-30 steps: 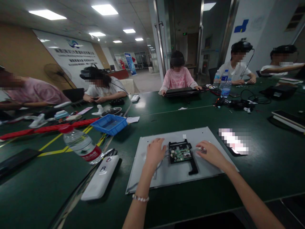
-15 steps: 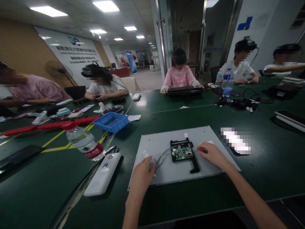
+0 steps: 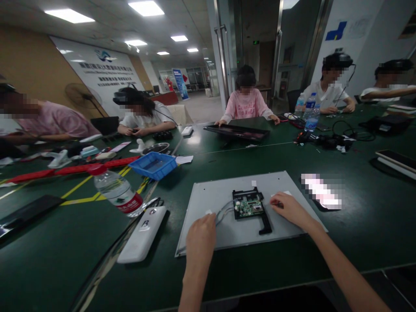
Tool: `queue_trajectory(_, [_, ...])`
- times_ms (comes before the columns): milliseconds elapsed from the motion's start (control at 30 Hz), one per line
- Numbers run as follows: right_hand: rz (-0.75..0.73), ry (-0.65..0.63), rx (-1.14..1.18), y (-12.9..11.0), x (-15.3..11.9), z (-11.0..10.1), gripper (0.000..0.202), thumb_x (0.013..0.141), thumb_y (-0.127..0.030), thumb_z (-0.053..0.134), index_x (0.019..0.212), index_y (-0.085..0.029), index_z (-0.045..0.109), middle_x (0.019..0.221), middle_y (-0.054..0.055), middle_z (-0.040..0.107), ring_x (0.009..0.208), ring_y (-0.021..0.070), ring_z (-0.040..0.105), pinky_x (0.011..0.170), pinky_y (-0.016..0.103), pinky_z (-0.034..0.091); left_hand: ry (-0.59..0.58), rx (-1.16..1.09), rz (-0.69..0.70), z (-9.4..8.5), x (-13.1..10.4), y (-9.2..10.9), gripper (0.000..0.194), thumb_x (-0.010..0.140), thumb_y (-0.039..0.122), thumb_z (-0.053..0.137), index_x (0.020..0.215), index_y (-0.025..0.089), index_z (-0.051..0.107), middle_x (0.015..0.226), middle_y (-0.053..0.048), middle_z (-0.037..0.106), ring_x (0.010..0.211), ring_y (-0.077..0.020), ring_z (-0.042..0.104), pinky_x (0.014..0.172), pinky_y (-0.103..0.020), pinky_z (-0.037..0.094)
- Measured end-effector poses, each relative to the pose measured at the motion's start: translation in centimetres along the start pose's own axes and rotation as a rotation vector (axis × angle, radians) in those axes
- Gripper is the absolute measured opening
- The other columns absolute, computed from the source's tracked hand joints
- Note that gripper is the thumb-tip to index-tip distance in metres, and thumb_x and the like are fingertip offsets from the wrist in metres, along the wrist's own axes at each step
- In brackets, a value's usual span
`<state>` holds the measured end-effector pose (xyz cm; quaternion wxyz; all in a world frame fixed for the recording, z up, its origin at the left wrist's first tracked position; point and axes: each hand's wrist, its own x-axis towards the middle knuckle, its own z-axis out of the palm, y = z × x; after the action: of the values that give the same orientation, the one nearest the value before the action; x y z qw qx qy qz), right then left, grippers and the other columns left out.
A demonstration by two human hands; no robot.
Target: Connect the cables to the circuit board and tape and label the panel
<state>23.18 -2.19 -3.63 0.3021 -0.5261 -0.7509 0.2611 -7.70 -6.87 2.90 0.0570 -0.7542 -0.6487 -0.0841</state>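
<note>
A green circuit board (image 3: 249, 208) in a black plastic bracket (image 3: 266, 225) lies on a flat grey panel (image 3: 234, 238). Thin grey cables (image 3: 224, 210) run from the board's left side to my left hand (image 3: 202, 236), whose fingers are closed around them. White tape pieces stick to the panel, one partly behind that hand. To the right of the bracket, my right hand (image 3: 289, 210) rests over the panel with fingers curled together. Something small and dark shows at its fingertips, too little to name.
Left of the panel are a white power bank (image 3: 143, 236), a water bottle (image 3: 120, 193) and a blue tray (image 3: 156, 167). A phone (image 3: 321, 191) lies at the right. Across the table, a person in pink (image 3: 245, 104) handles a dark screen (image 3: 238, 131); other people sit around.
My left hand has moved slightly right and its fingers have closed on the cables. My right hand stays in place. The person across has shifted and tilted the dark screen leftward.
</note>
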Motion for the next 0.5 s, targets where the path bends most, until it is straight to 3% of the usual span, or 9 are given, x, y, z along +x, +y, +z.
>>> queue_trajectory(100, [0.003, -0.008, 0.008, 0.0, 0.0, -0.1, 0.013, 0.081, -0.019, 0.054, 0.089, -0.023, 0.062, 0.095, 0.003, 0.059, 0.084, 0.0168, 0.057, 0.075, 0.031, 0.047, 0.004, 0.012, 0.076, 1.0, -0.6, 1.7, 0.027, 0.087, 0.01, 0.042, 0.104, 0.016, 0.062, 0.102, -0.009, 0.067, 0.096, -0.0218, 0.062, 0.088, -0.033, 0.043])
queue_trajectory(200, [-0.002, -0.006, 0.013, -0.2, -0.1, -0.2, 0.013, 0.081, -0.019, 0.054, 0.09, -0.023, 0.063, 0.096, 0.004, 0.059, 0.085, 0.0171, 0.057, 0.076, 0.032, 0.047, 0.037, -0.016, 0.084, 1.9, -0.8, 2.6, 0.025, 0.09, 0.019, 0.044, 0.106, 0.015, 0.061, 0.101, -0.01, 0.068, 0.094, -0.0232, 0.063, 0.091, -0.038, 0.042])
queue_trajectory(300, [-0.017, 0.0, 0.019, -0.4, 0.0, -0.4, 0.013, 0.081, -0.02, 0.054, 0.089, -0.022, 0.063, 0.095, 0.004, 0.06, 0.084, 0.017, 0.058, 0.076, 0.031, 0.047, 0.104, -0.06, 0.071, 1.9, -0.7, 2.5, 0.028, 0.093, 0.028, 0.04, 0.108, 0.015, 0.06, 0.104, -0.011, 0.067, 0.098, -0.0232, 0.061, 0.093, -0.039, 0.04])
queue_trajectory(400, [-0.001, 0.013, 0.029, -0.3, 0.0, -0.5, 0.015, 0.081, -0.022, 0.053, 0.092, -0.022, 0.064, 0.094, 0.004, 0.061, 0.081, 0.0164, 0.058, 0.072, 0.03, 0.047, 0.152, -0.085, 0.016, 1.6, -0.3, 1.9, 0.03, 0.094, 0.024, 0.035, 0.112, 0.013, 0.057, 0.104, -0.011, 0.066, 0.095, -0.0213, 0.061, 0.09, -0.036, 0.042])
queue_trajectory(500, [0.031, 0.065, 0.011, 0.2, 0.1, -0.7, 0.017, 0.082, -0.025, 0.053, 0.094, -0.021, 0.064, 0.094, 0.004, 0.061, 0.078, 0.0159, 0.058, 0.069, 0.029, 0.047, 0.122, -0.059, -0.057, 1.7, 0.2, 1.5, 0.03, 0.092, 0.02, 0.038, 0.115, 0.012, 0.055, 0.109, -0.011, 0.064, 0.098, -0.022, 0.06, 0.088, -0.035, 0.044])
